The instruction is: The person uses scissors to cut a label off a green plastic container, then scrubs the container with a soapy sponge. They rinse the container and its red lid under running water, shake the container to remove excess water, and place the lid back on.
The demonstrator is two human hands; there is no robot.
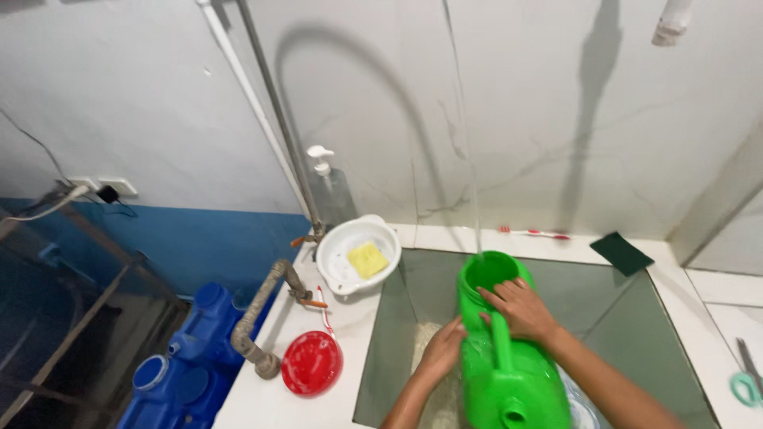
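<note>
A bright green plastic jerrycan point(509, 361) stands in the sunken sink basin point(620, 318), at the six o'clock part of the view, its round mouth at the twelve o'clock end, directly under a thin stream of water point(470, 175) falling from above. Its long axis runs from twelve to six o'clock, with the moulded handle along the top.

The right hand point(520, 308) lies flat on the jerrycan's shoulder just below the mouth, fingers spread and pointing to about ten o'clock; this grip is released, pressing rather than clasping. The forearm comes in from five o'clock. The left hand point(441, 349) is pressed against the can's nine o'clock flank, fingers curved onto the plastic, bracing it without closing round anything. The right hand is nearer the mouth.

On the white worktop point(278, 397) at nine o'clock sit a red lid point(311, 363) and a white bowl point(338, 258) holding a yellow sponge point(367, 259). A dark green scouring pad point(621, 253) lies at two o'clock.
</note>
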